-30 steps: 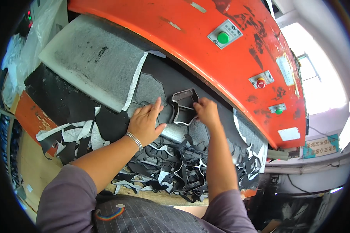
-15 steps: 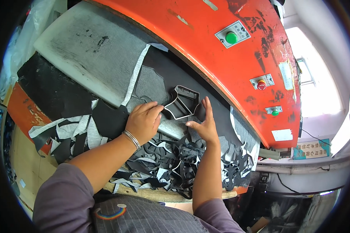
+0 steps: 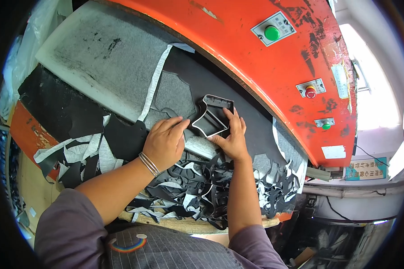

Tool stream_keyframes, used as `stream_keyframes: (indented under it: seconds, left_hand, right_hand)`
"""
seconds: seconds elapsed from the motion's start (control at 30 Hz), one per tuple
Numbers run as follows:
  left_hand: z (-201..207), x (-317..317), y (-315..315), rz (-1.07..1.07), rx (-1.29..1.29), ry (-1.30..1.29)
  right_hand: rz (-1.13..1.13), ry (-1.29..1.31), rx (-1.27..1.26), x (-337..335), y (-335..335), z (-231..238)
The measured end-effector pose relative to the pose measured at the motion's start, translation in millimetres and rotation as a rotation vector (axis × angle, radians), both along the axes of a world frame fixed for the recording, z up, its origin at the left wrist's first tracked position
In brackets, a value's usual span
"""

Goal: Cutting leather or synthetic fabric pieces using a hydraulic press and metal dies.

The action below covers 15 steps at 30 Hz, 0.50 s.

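Note:
A metal cutting die (image 3: 207, 131), an open frame with a curved outline and an inner crossbar, stands on black sheet material (image 3: 251, 130). My right hand (image 3: 233, 141) grips its right side, fingers over the wall and thumb at the lower edge. Beside the die's left edge is my left hand (image 3: 164, 142), its fingers stretched toward the frame and nothing visible in them; whether the fingertips touch the metal is unclear. Left of the die, a cut-out gap in the black sheet bares grey surface (image 3: 173, 92), with a pale strip (image 3: 153, 87) along the sheet's edge.
Black and white offcuts (image 3: 197, 193) heap up along the near side, with a larger black piece (image 3: 123, 136) at left. A pale pad (image 3: 99, 58) lies far left. The orange machine body (image 3: 255, 58) with green (image 3: 272, 32) and red buttons (image 3: 310, 92) rises beyond the sheet.
My right hand has closed from spread fingers onto the die's right side. The die sits slightly farther right, and a small gap shows near my left fingertips.

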State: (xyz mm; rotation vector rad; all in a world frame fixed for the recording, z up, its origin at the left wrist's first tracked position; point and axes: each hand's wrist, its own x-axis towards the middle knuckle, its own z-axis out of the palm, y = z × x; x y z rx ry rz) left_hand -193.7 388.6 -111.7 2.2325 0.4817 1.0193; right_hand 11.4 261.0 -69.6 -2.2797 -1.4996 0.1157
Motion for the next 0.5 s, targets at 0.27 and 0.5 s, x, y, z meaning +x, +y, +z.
stream_keyframes:
  seconds: [0.27, 0.5]
  left_hand:
    - [-4, 0, 8, 0.002, 0.014, -0.074]
    - [-3, -1, 15, 0.012, -0.003, -0.123]
  right_hand:
    - [-0.003, 0.050, 0.036, -14, 2, -4]
    - [-0.060, -0.117, 0.093, -26, 15, -15]
